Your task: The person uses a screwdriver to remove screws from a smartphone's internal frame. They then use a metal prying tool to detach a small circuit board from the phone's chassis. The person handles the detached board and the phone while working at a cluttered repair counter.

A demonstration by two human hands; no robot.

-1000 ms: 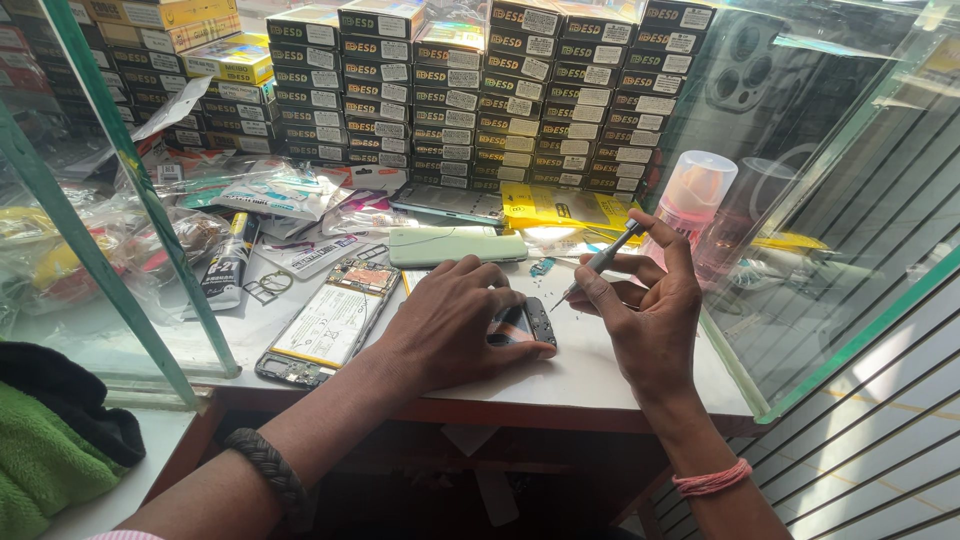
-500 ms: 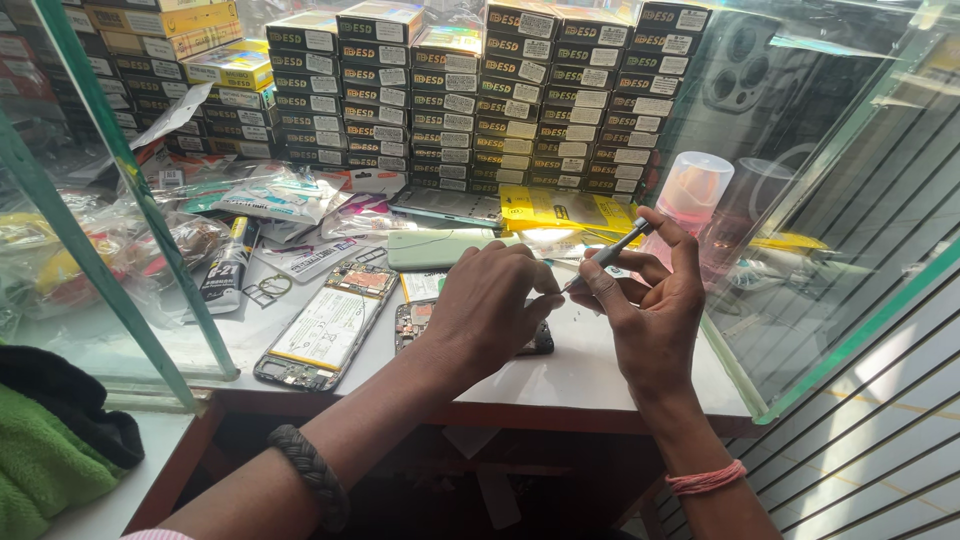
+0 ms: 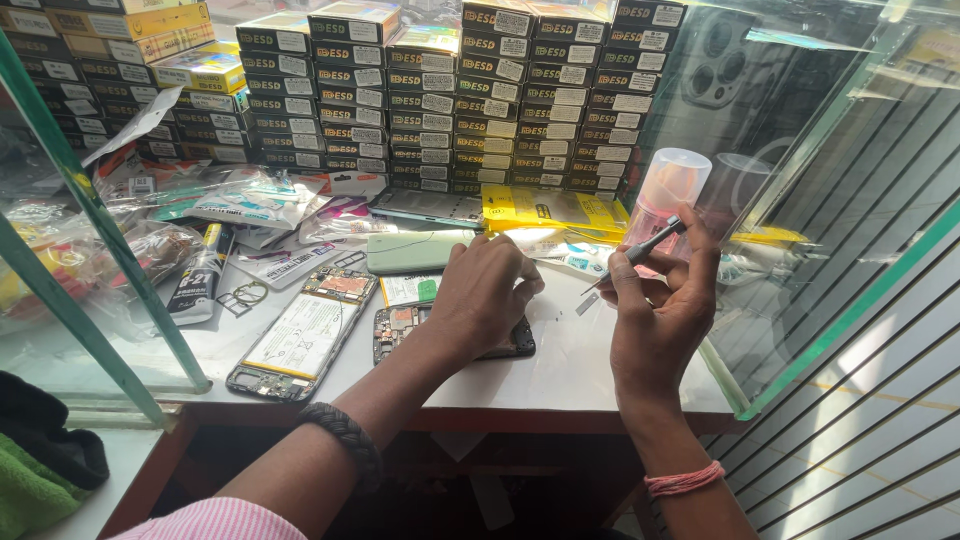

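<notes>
My left hand [image 3: 487,292] lies palm down over a disassembled phone [image 3: 400,328] on the white counter, hiding most of it. My right hand [image 3: 662,308] holds a thin metal screwdriver [image 3: 640,250] slanted down to the left, its tip just above the counter next to a small metal piece [image 3: 588,303]. A second opened phone [image 3: 303,335] with a white battery lies to the left. A pale green back cover [image 3: 415,250] sits just beyond my left hand.
Stacks of small dark boxes [image 3: 420,100] form a wall at the back. A pink bottle with a clear cap [image 3: 668,190] stands at right by the glass panel [image 3: 830,200]. Plastic packets [image 3: 250,205], a glue tube [image 3: 200,270] and yellow packs [image 3: 555,210] crowd the counter.
My left hand has shifted slightly right over the phone and closer to my right hand. The screwdriver keeps its slant in my right hand.
</notes>
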